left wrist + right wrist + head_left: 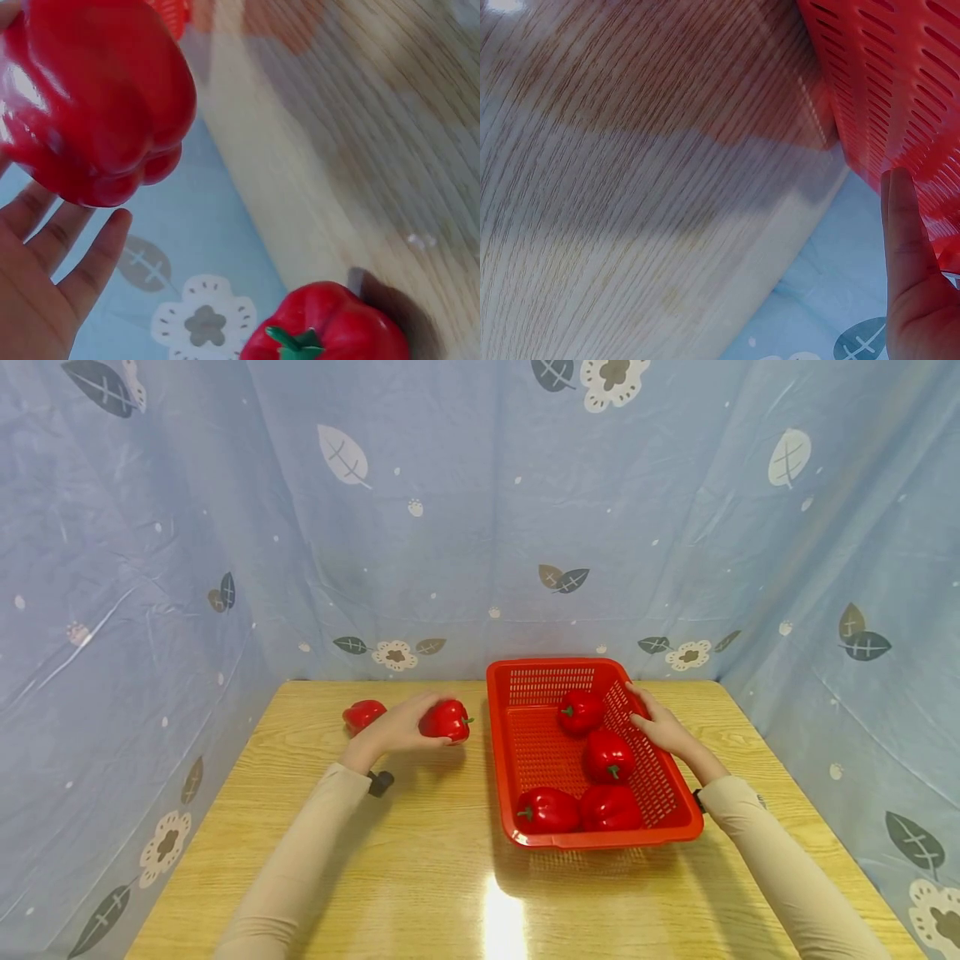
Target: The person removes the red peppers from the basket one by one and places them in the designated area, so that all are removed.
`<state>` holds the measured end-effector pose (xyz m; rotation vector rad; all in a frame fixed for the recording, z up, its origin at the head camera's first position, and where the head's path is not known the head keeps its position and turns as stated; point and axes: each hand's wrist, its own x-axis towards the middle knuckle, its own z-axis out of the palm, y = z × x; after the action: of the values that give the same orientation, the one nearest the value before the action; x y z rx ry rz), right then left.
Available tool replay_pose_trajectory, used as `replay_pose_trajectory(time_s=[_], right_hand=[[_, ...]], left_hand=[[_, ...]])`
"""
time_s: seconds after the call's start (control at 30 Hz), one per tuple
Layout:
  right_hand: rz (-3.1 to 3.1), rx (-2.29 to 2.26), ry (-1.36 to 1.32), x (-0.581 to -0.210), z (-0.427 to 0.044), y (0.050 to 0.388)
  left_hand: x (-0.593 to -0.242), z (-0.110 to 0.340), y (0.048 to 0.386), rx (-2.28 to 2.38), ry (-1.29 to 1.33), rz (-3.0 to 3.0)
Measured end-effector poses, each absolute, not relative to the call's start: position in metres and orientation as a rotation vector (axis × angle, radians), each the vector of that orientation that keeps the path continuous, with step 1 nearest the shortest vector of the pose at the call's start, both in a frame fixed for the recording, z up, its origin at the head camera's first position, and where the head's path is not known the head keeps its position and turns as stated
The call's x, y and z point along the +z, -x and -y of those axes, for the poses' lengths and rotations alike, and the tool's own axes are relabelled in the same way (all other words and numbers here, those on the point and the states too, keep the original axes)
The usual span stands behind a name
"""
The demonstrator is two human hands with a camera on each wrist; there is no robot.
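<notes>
My left hand (399, 727) holds a red bell pepper (450, 722) between thumb and fingers, just above the table left of the basket. Its green stem points right. In the left wrist view the same bell pepper (97, 90) shows its lobed end. Behind that hand, another red bell pepper (363, 714) lies on the table. My right hand (664, 732) rests at the right rim of a red plastic basket (528, 760), thumb over the inner side. In the right wrist view its straight fingers (904, 217) lie along the outer wall.
Several bell peppers are in the basket, among them one at the back (581, 712) and one at the front left (551, 810). The wooden table (420, 877) meets a blue patterned curtain (420, 543) behind and at both sides.
</notes>
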<state>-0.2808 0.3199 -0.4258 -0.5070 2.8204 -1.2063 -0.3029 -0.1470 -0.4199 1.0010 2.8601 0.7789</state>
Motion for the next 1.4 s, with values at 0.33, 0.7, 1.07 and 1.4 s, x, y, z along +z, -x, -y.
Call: replay_pose_trajectory(time_s=[0.33,0.7,1.07,1.4], right_hand=[[-2.83,-1.213,0.503,-0.437,-0.326,0.288],[-2.831,-1.222,0.503,-0.435,-0.324,0.286],[-2.817,-1.212,0.497,-0.438,-0.327,0.288],[-2.811,-1.216,0.502,-0.438,-0.327,0.288]], left_hand=[[-0.425,0.154,0.304,0.76,-0.95,-2.857],[-0.429,0.165,0.306,0.729,-0.887,-2.867],[-0.436,0.173,0.311,0.706,-0.873,-2.882],[-0.436,0.177,0.315,0.658,-0.894,-2.888]])
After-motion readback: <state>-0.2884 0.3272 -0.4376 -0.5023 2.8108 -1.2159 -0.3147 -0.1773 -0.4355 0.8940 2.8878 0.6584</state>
